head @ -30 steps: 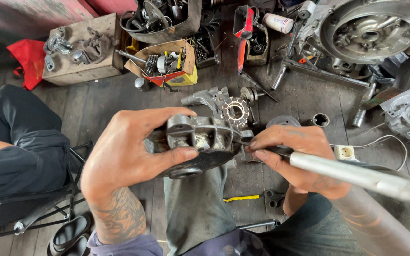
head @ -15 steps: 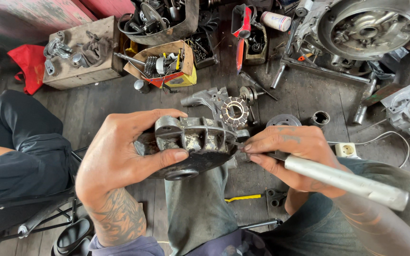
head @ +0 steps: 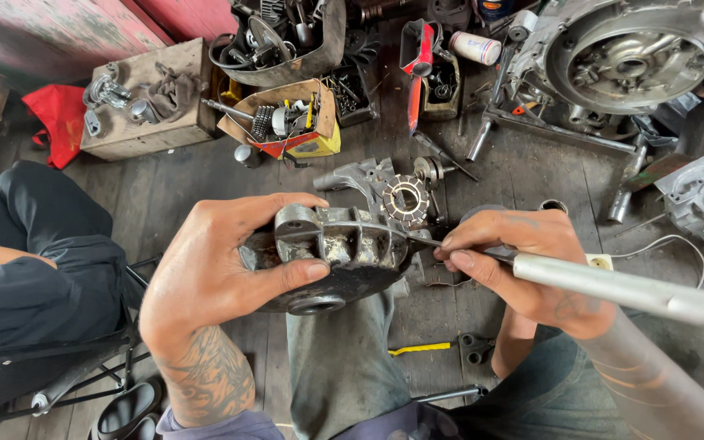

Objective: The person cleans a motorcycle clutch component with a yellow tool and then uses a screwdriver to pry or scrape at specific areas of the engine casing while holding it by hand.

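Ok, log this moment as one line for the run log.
left hand: grips grey metal engine cover over knee | right hand: holds silver-handled tool, tip at cover's edge | floor: wooden, strewn with engine parts

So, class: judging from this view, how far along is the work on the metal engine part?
Done: engine casing stripped, parts spread over the floor. In hand: left hand grips the metal cover; right hand works a silver tool at its edge. Left: everything remains unassembled.

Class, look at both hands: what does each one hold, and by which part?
The left hand grips a grey metal engine casing around its left end, thumb underneath. The right hand pinches a silver tool near its tip, which touches the casing.
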